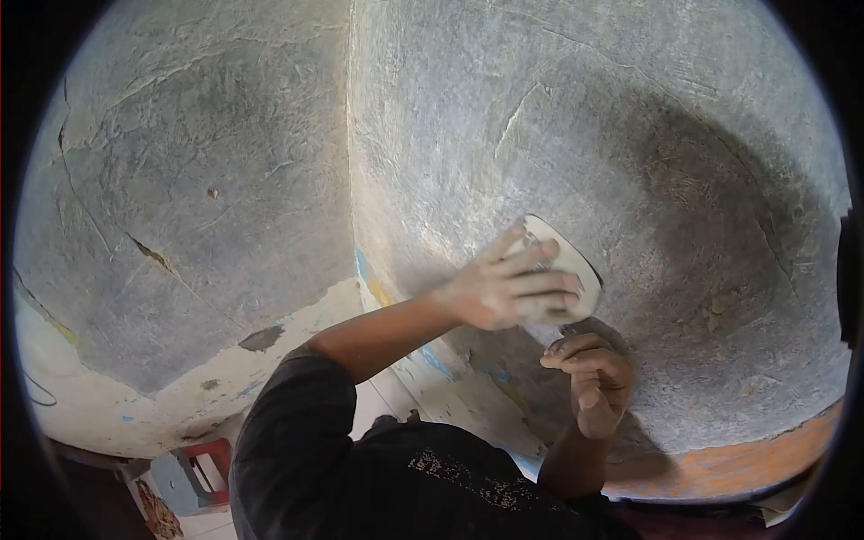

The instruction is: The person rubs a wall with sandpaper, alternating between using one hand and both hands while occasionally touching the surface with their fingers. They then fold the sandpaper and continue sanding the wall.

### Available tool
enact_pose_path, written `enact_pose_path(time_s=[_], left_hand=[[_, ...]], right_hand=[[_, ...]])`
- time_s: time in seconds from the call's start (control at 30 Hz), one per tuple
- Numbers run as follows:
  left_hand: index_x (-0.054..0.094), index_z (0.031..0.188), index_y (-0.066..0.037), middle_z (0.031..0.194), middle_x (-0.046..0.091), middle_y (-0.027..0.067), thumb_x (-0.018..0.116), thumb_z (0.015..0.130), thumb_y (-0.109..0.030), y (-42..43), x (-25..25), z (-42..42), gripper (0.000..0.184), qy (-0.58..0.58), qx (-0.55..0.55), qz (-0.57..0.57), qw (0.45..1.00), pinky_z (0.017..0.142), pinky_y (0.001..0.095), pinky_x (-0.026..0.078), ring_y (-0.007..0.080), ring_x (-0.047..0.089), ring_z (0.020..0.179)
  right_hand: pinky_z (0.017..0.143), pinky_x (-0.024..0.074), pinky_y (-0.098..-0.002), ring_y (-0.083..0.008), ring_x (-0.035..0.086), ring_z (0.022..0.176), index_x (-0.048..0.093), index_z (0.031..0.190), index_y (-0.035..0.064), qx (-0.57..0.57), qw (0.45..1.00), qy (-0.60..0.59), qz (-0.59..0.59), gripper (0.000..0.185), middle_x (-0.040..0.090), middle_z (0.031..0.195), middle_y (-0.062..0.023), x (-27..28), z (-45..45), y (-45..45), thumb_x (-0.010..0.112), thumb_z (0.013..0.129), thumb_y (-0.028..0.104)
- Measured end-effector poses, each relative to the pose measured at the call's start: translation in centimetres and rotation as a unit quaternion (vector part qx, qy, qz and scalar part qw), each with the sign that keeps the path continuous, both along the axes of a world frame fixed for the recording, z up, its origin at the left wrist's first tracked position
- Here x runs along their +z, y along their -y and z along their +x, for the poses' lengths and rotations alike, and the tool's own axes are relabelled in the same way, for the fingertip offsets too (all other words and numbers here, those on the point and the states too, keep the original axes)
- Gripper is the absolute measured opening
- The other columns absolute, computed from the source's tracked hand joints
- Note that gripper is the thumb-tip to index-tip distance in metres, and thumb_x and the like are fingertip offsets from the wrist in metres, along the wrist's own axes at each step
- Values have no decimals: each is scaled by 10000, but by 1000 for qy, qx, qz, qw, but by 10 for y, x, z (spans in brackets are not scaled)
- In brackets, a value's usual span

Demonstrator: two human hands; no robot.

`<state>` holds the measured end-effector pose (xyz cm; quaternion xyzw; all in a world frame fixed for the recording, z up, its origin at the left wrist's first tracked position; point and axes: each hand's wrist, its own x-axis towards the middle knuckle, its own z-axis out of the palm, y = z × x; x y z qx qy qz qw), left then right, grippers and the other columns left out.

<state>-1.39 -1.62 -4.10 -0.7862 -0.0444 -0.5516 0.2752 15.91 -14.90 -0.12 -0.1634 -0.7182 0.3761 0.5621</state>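
Observation:
My left hand (508,292) reaches across from the left, its fingers spread over a pale, rounded, plate-like piece (582,265) that it holds close against the grey wall (432,135). The piece has a thin dark edge; motion blurs the fingers a little. Below and to the right of it, my right hand (598,387) is raised with its fingers curled in and pressed together. Whatever lies between those fingertips is too small or hidden to make out.
A vertical wall corner runs down left of my hands. Cracks and a dark hole (262,338) mark the left wall. Low on the right wall is an orange band (747,463). A red and grey object (193,475) stands at the lower left.

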Motion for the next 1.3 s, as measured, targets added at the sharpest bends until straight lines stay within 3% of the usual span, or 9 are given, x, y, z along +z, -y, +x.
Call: enact_pose_path(time_s=[0.07,0.13,0.33,0.4,0.8,0.93,1.0,1.17,1.3], left_hand=[[536,1241,-25,1353,442,258,448,887,-81,-5,13,-16,370,-3,31,-9,999,1101,584,162,420,330,1329],[531,1256,-22,1350,489,160,437,900,-50,-2,20,-19,370,292,119,-243,917,1069,641,181,368,327,1349],[485,1262,30,1328,443,282,392,928,-90,48,-25,29,367,17,46,-160,986,1069,574,238,431,374,1285],[481,1251,58,1345,416,301,354,946,-97,37,-19,31,365,236,109,-286,922,1091,545,230,414,333,1322],[377,1355,61,1404,355,296,358,930,-76,97,-6,81,447,318,119,-335,879,1109,482,215,456,289,1337],[412,1327,77,1393,374,295,413,886,-41,109,-27,101,457,195,100,-256,941,1121,488,177,449,264,1353],[418,1320,79,1390,382,292,424,888,-59,99,-34,108,454,408,14,-465,786,1124,496,155,453,246,1359],[407,1332,77,1390,381,292,399,920,-86,114,-30,118,443,172,74,-224,956,1109,514,178,480,273,1335],[414,1343,47,1393,370,302,419,917,-123,94,-20,91,458,329,85,-351,873,1112,519,166,488,244,1346]], right_hand=[[813,480,-322,-238,621,892,638,941,-67,-9,1000,9,13,487,628,949,-196,1,6,4,651,851,412],[805,479,-314,-235,623,886,640,933,-72,12,1000,-24,10,469,634,942,-196,1,12,8,653,851,390],[788,480,-307,-242,626,875,642,938,-84,28,1000,-6,14,425,643,932,-213,0,32,22,651,848,331],[801,476,-313,-245,624,884,644,948,-83,43,999,-5,14,418,640,945,-217,-2,45,28,652,848,323],[840,460,-332,-251,601,946,632,974,-99,157,982,-92,-47,322,619,1002,-239,-22,79,58,620,851,198],[845,455,-327,-238,592,952,624,992,-110,164,981,-88,-60,322,610,1013,-238,-26,89,64,610,848,179],[847,453,-327,-236,590,955,625,995,-109,159,981,-88,-72,323,609,1014,-237,-30,97,70,609,846,177],[848,451,-341,-264,600,964,635,975,-91,156,986,-37,-47,298,622,1008,-227,-29,99,65,614,823,164],[855,449,-342,-272,609,957,637,967,-87,134,990,-7,-35,291,633,989,-223,-25,94,61,616,812,159]])
